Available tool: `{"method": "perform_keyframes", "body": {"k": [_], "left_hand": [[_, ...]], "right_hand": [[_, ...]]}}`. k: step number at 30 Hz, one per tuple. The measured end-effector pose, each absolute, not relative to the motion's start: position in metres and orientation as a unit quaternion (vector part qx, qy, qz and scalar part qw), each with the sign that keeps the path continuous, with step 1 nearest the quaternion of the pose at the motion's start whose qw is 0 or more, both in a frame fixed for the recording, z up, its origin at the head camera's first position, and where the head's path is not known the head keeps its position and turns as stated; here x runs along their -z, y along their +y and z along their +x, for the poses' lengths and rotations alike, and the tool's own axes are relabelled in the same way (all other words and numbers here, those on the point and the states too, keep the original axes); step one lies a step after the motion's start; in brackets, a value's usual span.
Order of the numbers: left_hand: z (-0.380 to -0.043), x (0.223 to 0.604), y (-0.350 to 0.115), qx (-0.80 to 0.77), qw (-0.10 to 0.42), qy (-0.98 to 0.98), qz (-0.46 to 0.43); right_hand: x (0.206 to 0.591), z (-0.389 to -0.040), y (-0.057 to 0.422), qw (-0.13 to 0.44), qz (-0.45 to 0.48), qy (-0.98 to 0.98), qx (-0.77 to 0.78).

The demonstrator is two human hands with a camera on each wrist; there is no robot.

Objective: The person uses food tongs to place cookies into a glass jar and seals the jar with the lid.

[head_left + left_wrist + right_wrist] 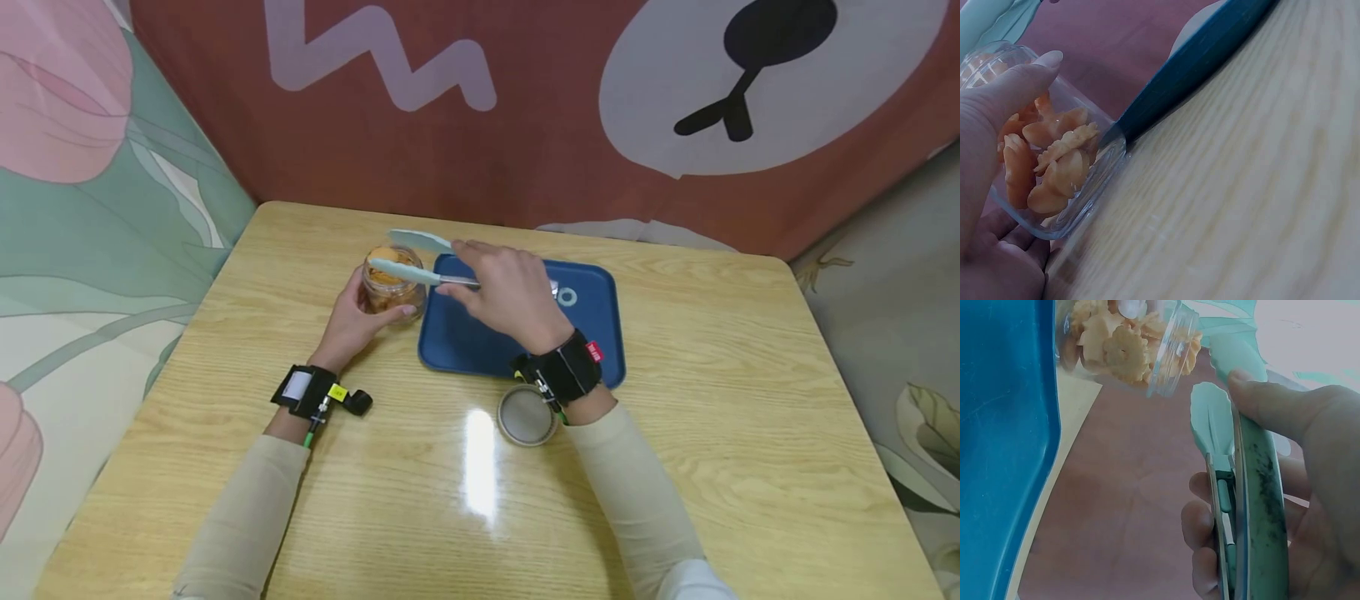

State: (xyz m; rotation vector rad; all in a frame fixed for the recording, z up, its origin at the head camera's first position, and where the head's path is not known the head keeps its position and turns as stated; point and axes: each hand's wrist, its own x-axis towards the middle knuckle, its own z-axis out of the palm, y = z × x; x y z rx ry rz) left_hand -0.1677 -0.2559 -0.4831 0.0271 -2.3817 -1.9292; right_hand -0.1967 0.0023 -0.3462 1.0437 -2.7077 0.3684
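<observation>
A clear jar (392, 293) full of small scalloped orange-brown biscuits (1125, 353) stands uncovered beside the tray's left end. My left hand (356, 321) grips the jar, thumb across its near side and fingers around the far side. In the left wrist view the jar's base is right at the tabletop. My right hand (513, 292) holds metal tongs (1250, 506) with mint-green scalloped tips. Those tips are spread apart at the jar's mouth, with nothing between them. A pale ring (567, 297) at the tongs' far end shows past my right hand.
A blue rectangular tray (480, 342) lies under my right hand. Just in front of it, a round metal jar lid (527, 415) is on the wooden table (375, 500), partly overlapped by the right wrist strap. A brown patterned wall (525, 183) rises behind the table.
</observation>
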Motion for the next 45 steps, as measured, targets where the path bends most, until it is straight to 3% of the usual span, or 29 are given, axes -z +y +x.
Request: {"method": "perform_keyframes", "body": {"k": [19, 33, 45], "left_hand": [[-0.166, 0.482, -0.257, 0.626, 0.041, -0.778, 0.011], [-0.169, 0.484, -0.256, 0.63, 0.038, -0.776, 0.011], [-0.166, 0.48, -0.255, 0.632, 0.038, -0.774, 0.014]], "right_hand": [[0.349, -0.193, 0.043, 0.09, 0.293, -0.934, -0.184], [0.365, -0.186, 0.146, 0.07, 0.183, -0.943, -0.27], [0.386, -0.186, 0.205, 0.108, 0.076, -0.946, -0.295]]}}
